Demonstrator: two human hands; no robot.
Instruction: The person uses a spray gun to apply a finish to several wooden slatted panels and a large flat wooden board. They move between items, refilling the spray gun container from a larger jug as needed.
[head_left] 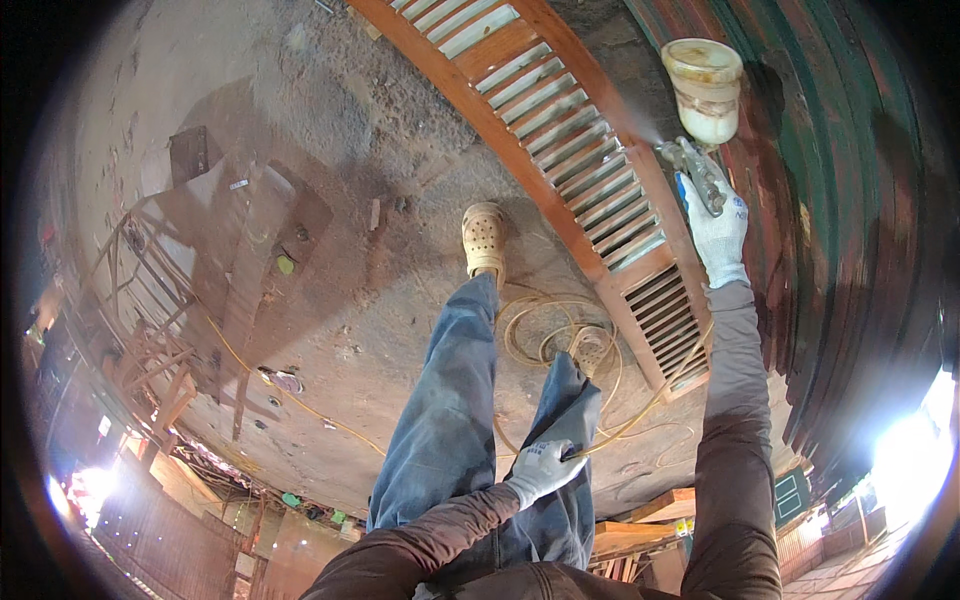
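Note:
My right hand [719,228], in a white glove, grips a metal spray gun [700,178] at the upper right. A cup [703,85] with whitish contents and stained sides sits on top of the gun. Pale mist leaves its nozzle toward a brown wooden louvered shutter [600,190], whose slats run across a long frame. In front of my thigh, my gloved left hand [545,468] is closed round a yellowish hose [640,415]. That hose rises past the shutter's near end toward my right forearm.
Loops of hose [540,330] lie on the dirty concrete floor [330,330] around my feet. Corrugated dark green and rusty sheets [840,200] stand along the right. Piled wooden frames [150,290] are at the left; planks [640,525] lie behind me at the lower right.

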